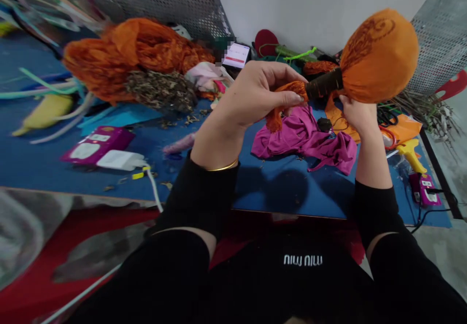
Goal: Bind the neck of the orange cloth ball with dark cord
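Note:
An orange cloth-covered ball (381, 56) with a dark red pattern is held up at the right. Below it the cloth narrows into a neck wrapped in dark brown binding (324, 83). My left hand (264, 90) pinches the loose orange cloth end (274, 119) just left of the binding. Behind and below the ball is my right hand (359, 112), its fingers mostly hidden by the ball, so its grip cannot be made out. A magenta cloth (301, 136) lies crumpled on the blue table (204, 183) beneath the hands.
Orange fabric (134, 46) and dried plant matter (160, 90) are heaped at the left. Nearby are a purple box (98, 144), a white charger (120, 159) and a phone (236, 55). A yellow glue gun (412, 154) and cables lie at the right.

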Available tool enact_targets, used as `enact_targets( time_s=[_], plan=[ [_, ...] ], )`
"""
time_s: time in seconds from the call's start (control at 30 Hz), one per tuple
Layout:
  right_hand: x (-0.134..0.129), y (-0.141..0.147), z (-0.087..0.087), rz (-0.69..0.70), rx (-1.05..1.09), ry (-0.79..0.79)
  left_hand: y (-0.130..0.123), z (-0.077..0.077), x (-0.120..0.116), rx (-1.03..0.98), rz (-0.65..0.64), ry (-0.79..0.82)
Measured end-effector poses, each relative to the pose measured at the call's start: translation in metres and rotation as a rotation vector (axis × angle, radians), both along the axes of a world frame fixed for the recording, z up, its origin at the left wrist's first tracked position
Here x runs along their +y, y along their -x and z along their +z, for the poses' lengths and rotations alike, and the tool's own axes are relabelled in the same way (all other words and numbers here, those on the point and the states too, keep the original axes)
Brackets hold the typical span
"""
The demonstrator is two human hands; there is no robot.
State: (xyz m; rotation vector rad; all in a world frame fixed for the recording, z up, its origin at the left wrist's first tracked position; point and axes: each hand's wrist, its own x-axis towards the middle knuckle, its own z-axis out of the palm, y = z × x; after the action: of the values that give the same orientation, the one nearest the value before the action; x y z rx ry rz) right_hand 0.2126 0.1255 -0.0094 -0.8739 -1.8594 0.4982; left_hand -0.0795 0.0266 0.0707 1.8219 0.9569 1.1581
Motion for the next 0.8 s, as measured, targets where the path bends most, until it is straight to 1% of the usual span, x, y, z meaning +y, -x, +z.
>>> enact_targets(
  time_s=[0.03,0.07,0.13,0.17,0.2,0.23,0.27,0.3,0.37,0.4,0.43,0.5,0.53,0.6,0.63,0.7,0.8],
  plan=[
    [-0.007,0.015,0.001,-0.038,0.022,0.007,0.000,0.000,0.000,-0.018,0.005,0.003],
    [-0.015,0.030,0.003,-0.005,0.052,0.040,0.001,0.000,0.001,-0.032,0.004,0.008],
    [-0.032,0.059,0.008,0.163,0.145,0.130,0.001,0.000,0.004,-0.041,0.003,0.016],
    [-0.041,0.070,0.011,0.221,0.190,0.168,0.001,-0.001,0.006,-0.037,0.003,0.017],
    [-0.049,0.079,0.015,0.268,0.184,0.200,0.002,-0.001,0.007,-0.036,0.006,0.013],
    [-0.058,0.084,0.018,0.280,0.170,0.213,0.002,-0.001,0.008,-0.039,0.009,0.011],
    [-0.066,0.087,0.022,0.251,0.146,0.194,0.002,-0.002,0.009,-0.049,0.014,0.011],
    [-0.074,0.088,0.027,0.189,0.117,0.142,0.003,-0.002,0.010,-0.060,0.020,0.010],
    [-0.088,0.088,0.035,0.030,0.086,-0.039,0.003,-0.002,0.011,-0.076,0.039,0.009],
    [-0.093,0.088,0.039,-0.031,0.083,-0.140,0.002,-0.002,0.012,-0.081,0.047,0.010],
    [-0.097,0.089,0.041,-0.057,0.090,-0.222,0.001,-0.002,0.012,-0.087,0.048,0.015],
    [-0.099,0.093,0.040,-0.001,0.142,-0.297,-0.002,-0.004,0.013,-0.110,0.021,0.039],
    [-0.097,0.096,0.037,0.042,0.188,-0.305,-0.005,-0.006,0.014,-0.121,0.002,0.050],
    [-0.090,0.100,0.027,0.093,0.273,-0.271,-0.011,-0.012,0.017,-0.123,-0.021,0.046],
    [-0.085,0.101,0.022,0.087,0.304,-0.243,-0.015,-0.015,0.019,-0.109,-0.004,0.016],
    [-0.076,0.098,0.013,0.033,0.321,-0.160,-0.022,-0.022,0.022,-0.043,0.048,-0.038],
    [-0.075,0.090,0.010,-0.029,0.339,-0.043,-0.032,-0.031,0.024,0.026,0.127,-0.102]
  ],
)
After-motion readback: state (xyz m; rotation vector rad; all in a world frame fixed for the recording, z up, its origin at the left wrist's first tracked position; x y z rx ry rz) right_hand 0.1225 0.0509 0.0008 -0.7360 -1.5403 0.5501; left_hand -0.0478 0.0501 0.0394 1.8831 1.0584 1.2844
